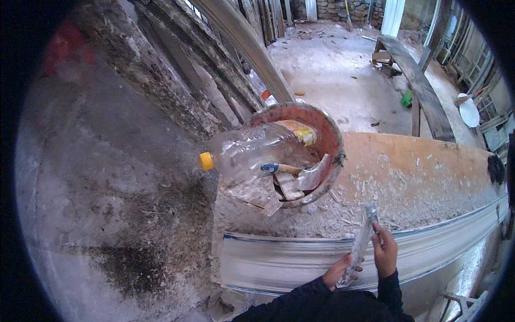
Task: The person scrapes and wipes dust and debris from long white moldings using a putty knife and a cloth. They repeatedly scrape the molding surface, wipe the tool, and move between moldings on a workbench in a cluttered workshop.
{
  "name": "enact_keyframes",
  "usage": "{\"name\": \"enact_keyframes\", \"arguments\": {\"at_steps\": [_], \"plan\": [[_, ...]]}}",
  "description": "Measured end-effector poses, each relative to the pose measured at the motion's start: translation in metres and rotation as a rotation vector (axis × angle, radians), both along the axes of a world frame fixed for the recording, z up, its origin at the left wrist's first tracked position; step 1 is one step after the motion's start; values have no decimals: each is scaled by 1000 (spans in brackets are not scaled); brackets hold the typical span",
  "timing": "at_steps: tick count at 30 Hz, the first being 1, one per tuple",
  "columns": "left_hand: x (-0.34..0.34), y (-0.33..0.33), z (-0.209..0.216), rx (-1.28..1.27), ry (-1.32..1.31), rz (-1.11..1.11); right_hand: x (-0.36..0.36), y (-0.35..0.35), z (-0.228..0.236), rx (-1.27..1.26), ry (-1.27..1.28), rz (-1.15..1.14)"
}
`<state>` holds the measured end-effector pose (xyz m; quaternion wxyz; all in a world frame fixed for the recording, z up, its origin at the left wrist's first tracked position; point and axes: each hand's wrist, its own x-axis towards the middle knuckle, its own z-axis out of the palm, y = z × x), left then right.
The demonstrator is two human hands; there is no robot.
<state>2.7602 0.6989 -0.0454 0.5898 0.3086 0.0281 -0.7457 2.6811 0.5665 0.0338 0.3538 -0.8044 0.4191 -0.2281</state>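
A long, narrow, grey-white strip (361, 244) slants over the white moulding (289, 263) in front of me; whether it is a scraper or a piece of plaster I cannot tell. My left hand (338, 271) is closed on its lower part. Near the upper end, my right hand (385, 250) grips it with bent fingers. The moulding is long, ribbed and blue-edged, lying along the front of the board. Beyond my hands, white chips and crumbs cover the orange-brown board (407, 155).
A dirty reddish bucket (335, 134) holds a large clear bottle (241, 147) with a yellow cap, a blue-tipped brush (279, 168) and broken white pieces. Timber boards (252, 48) lean behind it. At left rises a stained grey wall (107, 177). A plank bench (418, 80) stands far right.
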Motion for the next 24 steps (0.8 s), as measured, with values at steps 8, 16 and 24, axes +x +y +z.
{"name": "enact_keyframes", "arguments": {"at_steps": [8, 16, 24], "plan": [[58, 16, -5, -2, -137, 106, 64, -43, 92, -25, 69, 270], [76, 39, 0, -19, -116, 80, 199, -81, 158, -479, 614, 913], [93, 43, -6, 4, -45, 158, 215, -91, 156, -655, 647, 948]]}}
